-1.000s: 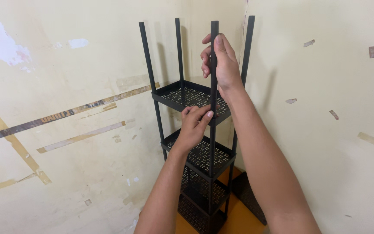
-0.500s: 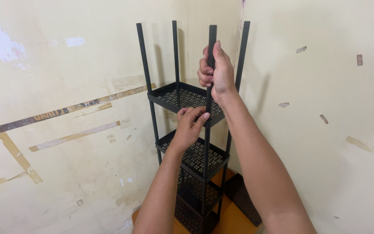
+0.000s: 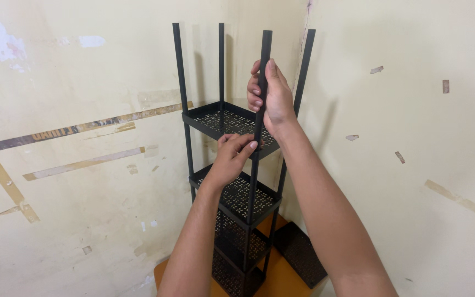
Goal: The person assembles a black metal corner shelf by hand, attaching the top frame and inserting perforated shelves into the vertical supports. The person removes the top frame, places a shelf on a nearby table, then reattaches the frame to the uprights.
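Note:
A tall black metal rack point(image 3: 181, 82) with four upright posts and several perforated shelves stands in a room corner. My right hand point(image 3: 270, 99) is wrapped around the near right post point(image 3: 263, 44), just above the top shelf point(image 3: 215, 122). My left hand point(image 3: 231, 157) pinches the front corner of that top shelf where it meets the same post. Both forearms reach up from the bottom of the view.
A loose black perforated panel point(image 3: 300, 253) leans against the right wall on the orange floor point(image 3: 281, 280). Pale yellow walls with tape marks and patched spots close in behind and on both sides of the rack.
My right hand closed around the post and slid slightly lower on it. The view drifted, so the rack sits a little further left. My left hand stayed at the shelf corner.

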